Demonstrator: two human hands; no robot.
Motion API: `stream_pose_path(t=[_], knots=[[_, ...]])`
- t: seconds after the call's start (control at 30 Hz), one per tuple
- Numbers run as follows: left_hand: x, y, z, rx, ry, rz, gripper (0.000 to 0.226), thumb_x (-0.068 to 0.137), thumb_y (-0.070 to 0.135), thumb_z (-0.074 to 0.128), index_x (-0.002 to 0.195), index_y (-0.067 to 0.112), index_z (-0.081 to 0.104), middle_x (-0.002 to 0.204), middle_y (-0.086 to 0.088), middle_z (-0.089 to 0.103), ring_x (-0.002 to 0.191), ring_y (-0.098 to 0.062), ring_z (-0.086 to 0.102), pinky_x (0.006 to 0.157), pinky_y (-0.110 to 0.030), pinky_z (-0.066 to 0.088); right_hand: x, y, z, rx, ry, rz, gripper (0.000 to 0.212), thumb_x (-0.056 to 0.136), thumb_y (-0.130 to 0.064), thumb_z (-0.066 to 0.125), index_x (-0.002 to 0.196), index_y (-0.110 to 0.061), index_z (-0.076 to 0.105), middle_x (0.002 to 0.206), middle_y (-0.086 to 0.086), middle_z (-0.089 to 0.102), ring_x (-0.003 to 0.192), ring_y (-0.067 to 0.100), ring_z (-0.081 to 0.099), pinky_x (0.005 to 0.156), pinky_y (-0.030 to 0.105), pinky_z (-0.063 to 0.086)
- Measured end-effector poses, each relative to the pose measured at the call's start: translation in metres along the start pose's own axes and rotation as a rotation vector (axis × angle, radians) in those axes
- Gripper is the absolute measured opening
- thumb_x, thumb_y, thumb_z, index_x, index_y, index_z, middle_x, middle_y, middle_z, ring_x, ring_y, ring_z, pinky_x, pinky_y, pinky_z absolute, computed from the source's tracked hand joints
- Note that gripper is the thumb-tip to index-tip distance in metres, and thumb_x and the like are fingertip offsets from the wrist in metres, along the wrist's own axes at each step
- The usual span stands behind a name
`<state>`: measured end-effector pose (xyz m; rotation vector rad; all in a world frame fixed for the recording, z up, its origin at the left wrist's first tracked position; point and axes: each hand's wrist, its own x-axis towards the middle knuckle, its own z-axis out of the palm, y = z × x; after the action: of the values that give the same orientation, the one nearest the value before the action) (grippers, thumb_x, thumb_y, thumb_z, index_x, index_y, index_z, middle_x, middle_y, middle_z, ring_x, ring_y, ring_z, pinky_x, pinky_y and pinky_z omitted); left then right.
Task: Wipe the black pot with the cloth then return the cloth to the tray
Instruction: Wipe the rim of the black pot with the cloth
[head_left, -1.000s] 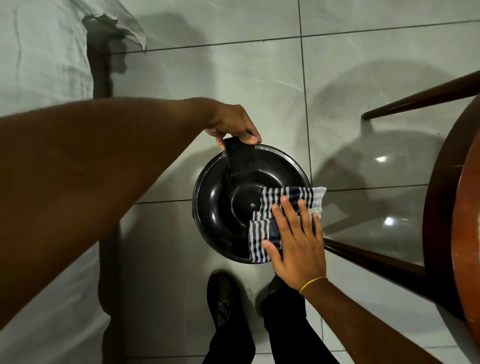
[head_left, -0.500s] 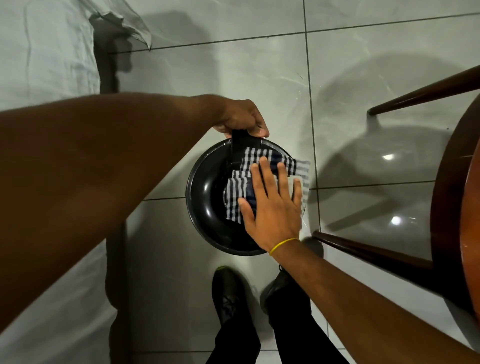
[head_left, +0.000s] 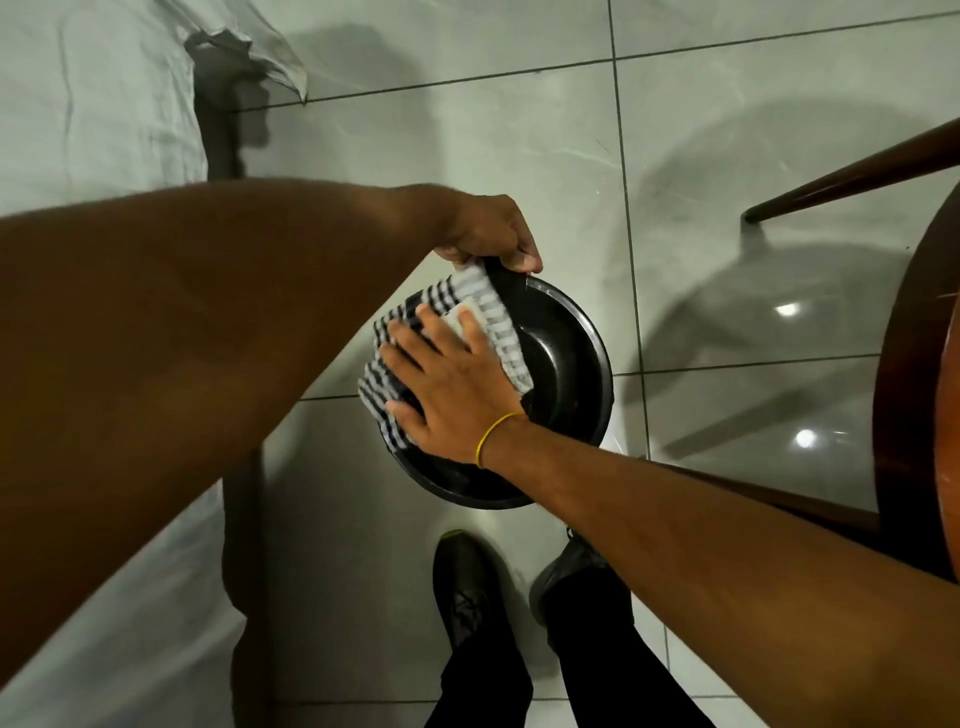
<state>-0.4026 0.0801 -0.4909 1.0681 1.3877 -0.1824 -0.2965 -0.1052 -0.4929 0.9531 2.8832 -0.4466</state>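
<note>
Wiping surface: the black pot (head_left: 561, 374) is held in the air above the grey tiled floor (head_left: 467, 130), its open side turned up toward the camera, so the glossy round interior and thin rim show on the right half.
Pot handle: hidden under the left hand (head_left: 488, 236), whose fingers are curled tight around it at the pot's far edge.
Cloth: a striped cloth (head_left: 483, 306), dark blue and white, folded, lies across the left half of the pot's interior; its upper end reaches up to the left hand, its lower end hangs just past the rim.
Right hand: the right hand (head_left: 452, 389) lies flat, fingers spread and extended, palm pressing the cloth against the pot; it grips nothing.
Wrist: a thin yellow band (head_left: 493, 434) circles the right wrist.
Arms: the left forearm crosses from the left edge; the right forearm enters from bottom right.
Below: two dark shoes (head_left: 467, 582) stand on the tiles.
Right edge: a dark wooden chair (head_left: 914, 364).
Left edge: pale sheeting (head_left: 93, 104).
</note>
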Motion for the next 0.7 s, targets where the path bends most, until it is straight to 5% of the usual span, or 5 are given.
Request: stream_pose_path(t=[0.37, 0.6, 0.7], knots=[[-0.006, -0.016, 0.000, 0.069, 0.023, 0.026, 0.021, 0.096, 0.016, 0.073, 0.113, 0.023, 0.083, 0.117, -0.006, 0.080, 0.102, -0.028, 0.068, 0.081, -0.046, 0.052, -0.026, -0.012, 0.016, -0.163, -0.059, -0.445, 0.073, 0.101, -0.063, 0.046, 0.161, -0.021, 0.048, 0.172, 0.011, 0.040, 0.162, 0.039, 0.031, 0.132, 0.066, 0.014], [-0.009, -0.011, -0.002, 0.080, -0.014, 0.004, 0.023, 0.097, 0.012, 0.072, 0.114, 0.022, 0.082, 0.111, -0.002, 0.081, 0.102, -0.025, 0.071, 0.091, -0.046, 0.058, -0.003, -0.012, 0.008, -0.125, -0.055, -0.270, 0.087, 0.101, -0.076, 0.040, 0.165, -0.018, 0.043, 0.173, 0.015, 0.038, 0.161, 0.040, 0.031, 0.132, 0.062, 0.013], [-0.012, -0.007, -0.002, 0.064, -0.035, 0.034, 0.025, 0.098, 0.006, 0.070, 0.121, 0.012, 0.079, 0.108, -0.003, 0.080, 0.093, -0.017, 0.074, 0.076, -0.029, 0.063, 0.015, -0.002, -0.005, -0.092, -0.074, -0.090, 0.090, 0.100, -0.080, 0.035, 0.165, -0.017, 0.041, 0.172, 0.020, 0.037, 0.160, 0.042, 0.031, 0.132, 0.063, 0.017]])
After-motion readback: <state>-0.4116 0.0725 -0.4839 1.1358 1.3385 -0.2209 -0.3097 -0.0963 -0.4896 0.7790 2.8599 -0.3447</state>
